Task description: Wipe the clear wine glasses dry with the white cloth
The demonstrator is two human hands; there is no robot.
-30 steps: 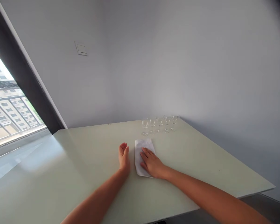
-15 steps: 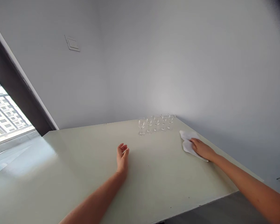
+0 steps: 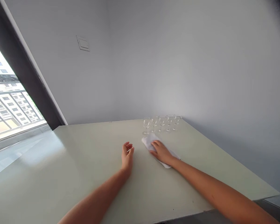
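Note:
My right hand (image 3: 162,153) presses a folded white cloth (image 3: 147,140) flat on the pale tabletop (image 3: 88,161), palm down, its fingers over the cloth's middle. Several clear stemmed glasses (image 3: 146,123) stand upright in a row just beyond the cloth's far edge. To the left of the cloth, my left hand (image 3: 127,157) rests on its side on the table, fingers loosely curled and apart from the thumb, with nothing in it.
Grey walls (image 3: 189,68) meet in a corner behind the table. A light switch (image 3: 84,44) is on the left wall. At the far left, a dark-framed window (image 3: 25,62) shows a railing and buildings. The table's front edge runs along the lower right.
My right hand has swept the cloth leftward across the table, from near the right edge to in front of the glasses. My left hand keeps its pose. The view has turned slightly left.

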